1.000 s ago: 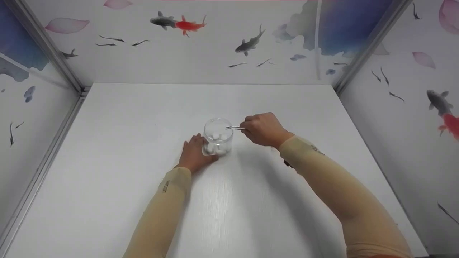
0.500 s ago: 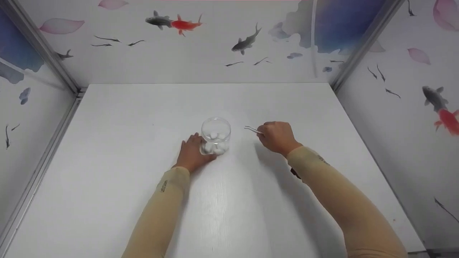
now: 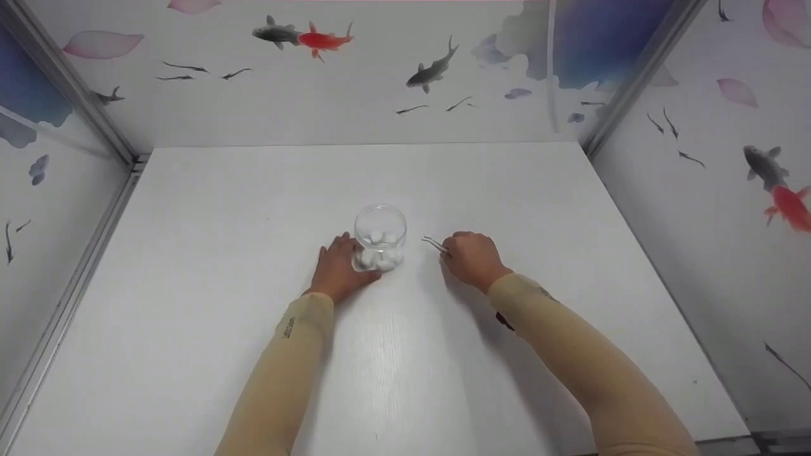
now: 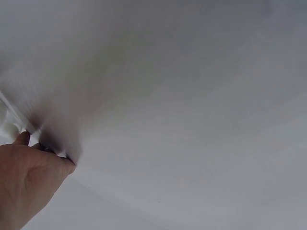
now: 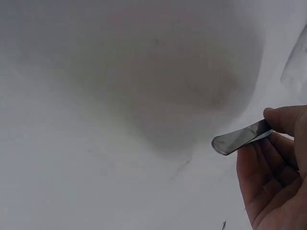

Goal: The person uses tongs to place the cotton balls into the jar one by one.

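Observation:
A clear round jar (image 3: pixel 380 237) stands upright on the table with several white, soft-looking balls (image 3: pixel 377 258) inside. My left hand (image 3: pixel 339 271) holds it from the left, thumb along the near side and fingers round the far left. In the left wrist view, that hand (image 4: pixel 29 179) shows beside the jar's wall at the left edge. To the right of the jar, my right hand (image 3: pixel 474 259) pinches metal tweezers (image 3: pixel 434 243), tips pointing left towards the jar, with nothing visible between them. The rounded rear end of the tweezers (image 5: pixel 237 139) sticks out from the fingers in the right wrist view.
The white table (image 3: pixel 222 209) is enclosed by a back wall (image 3: pixel 355 114) and side walls printed with fish and petals. Metal frame strips (image 3: pixel 123 142) run along the corners. A small dark speck (image 3: pixel 694 382) lies near the table's right edge.
My right hand has drawn the tweezers from over the jar's rim out to the right, then lower and slightly back left. The left hand stays at the jar. The head view has shifted slightly.

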Available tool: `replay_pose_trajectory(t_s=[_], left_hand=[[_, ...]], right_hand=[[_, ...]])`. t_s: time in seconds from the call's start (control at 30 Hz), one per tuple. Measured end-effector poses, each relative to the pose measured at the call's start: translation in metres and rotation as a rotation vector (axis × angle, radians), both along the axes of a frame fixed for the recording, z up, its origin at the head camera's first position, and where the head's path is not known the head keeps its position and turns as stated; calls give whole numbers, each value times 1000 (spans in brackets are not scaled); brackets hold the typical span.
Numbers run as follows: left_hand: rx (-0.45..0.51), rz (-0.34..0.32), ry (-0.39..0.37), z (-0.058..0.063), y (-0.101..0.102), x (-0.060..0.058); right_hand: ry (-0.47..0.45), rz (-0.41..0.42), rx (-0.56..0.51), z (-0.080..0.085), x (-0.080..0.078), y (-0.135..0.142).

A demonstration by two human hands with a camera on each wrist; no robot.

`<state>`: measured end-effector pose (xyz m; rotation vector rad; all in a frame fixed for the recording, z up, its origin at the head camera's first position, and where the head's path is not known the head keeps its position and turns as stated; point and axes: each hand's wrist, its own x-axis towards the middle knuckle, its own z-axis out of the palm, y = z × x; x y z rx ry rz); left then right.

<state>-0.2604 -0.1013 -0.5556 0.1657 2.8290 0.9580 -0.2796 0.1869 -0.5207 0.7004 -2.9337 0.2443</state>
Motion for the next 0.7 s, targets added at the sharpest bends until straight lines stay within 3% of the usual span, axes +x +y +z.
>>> replay_pose_trajectory(t_s=[0.33,0.7], left_hand=[[6,-5,21,0,3,2],[-43,-18,45,0,-1,4]], right_hand=[[-41,-47,25,-9,7,-6],[17,-27,-11,-17,9,-4]])
